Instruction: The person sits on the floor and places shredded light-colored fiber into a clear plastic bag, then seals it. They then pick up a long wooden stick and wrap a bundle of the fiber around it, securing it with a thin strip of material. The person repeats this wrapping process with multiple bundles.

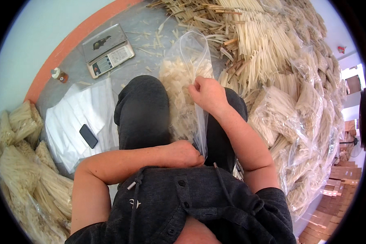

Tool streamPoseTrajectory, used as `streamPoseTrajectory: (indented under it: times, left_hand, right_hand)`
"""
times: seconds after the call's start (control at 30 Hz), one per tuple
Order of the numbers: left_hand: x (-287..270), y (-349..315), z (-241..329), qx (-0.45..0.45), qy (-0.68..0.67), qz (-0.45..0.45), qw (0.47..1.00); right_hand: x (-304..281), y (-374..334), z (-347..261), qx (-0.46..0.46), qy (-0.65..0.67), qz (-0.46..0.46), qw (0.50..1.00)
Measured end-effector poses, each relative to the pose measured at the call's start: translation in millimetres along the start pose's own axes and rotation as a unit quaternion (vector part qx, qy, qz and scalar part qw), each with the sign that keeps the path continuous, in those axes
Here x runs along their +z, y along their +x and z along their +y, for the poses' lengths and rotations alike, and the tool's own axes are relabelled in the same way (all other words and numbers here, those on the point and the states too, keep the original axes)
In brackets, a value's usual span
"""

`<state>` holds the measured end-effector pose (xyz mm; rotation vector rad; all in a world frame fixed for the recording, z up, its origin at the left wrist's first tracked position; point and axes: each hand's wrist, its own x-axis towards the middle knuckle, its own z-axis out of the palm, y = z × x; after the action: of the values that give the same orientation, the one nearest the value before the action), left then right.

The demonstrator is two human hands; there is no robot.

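Between my knees lies a large clear plastic bag point(186, 53), its far end a puffed loop of film. Inside are many pale cream, flat dried pieces point(178, 110). My right hand point(207, 92) is closed, thumb and fingers pinching the right edge of the bag about halfway along. Close to my waist, my left hand point(186, 153) is closed at the bag's near end, its fingers mostly turned from sight. The film stretches along the right side between the two hands.
At the far left, a digital scale point(112, 61) stands beside a small brown bottle point(60, 75). A black phone point(88, 136) rests on white plastic sheets point(65, 118). Bundled pale strips in clear bags point(280, 110) pile up right; more bundles point(24, 175) lie left. Loose strips point(150, 44) litter the grey floor.
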<state>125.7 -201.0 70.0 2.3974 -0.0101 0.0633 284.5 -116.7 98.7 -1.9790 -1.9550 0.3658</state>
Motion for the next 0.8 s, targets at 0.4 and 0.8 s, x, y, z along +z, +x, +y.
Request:
streamPoseTrajectory:
  times: [0.4, 0.8]
  left_hand:
    - [-15.1, -6.7, 13.2, -0.092, -0.005, 0.005, 0.996]
    - [-67.0, 18.3, -12.0, -0.369, 0.108, 0.324, 0.864]
  right_hand:
    - [18.4, -0.2, 22.0, 0.024, 0.278, 0.03, 0.96]
    - [-3.7, 1.1, 15.2, 0.03, 0.317, 0.048, 0.947]
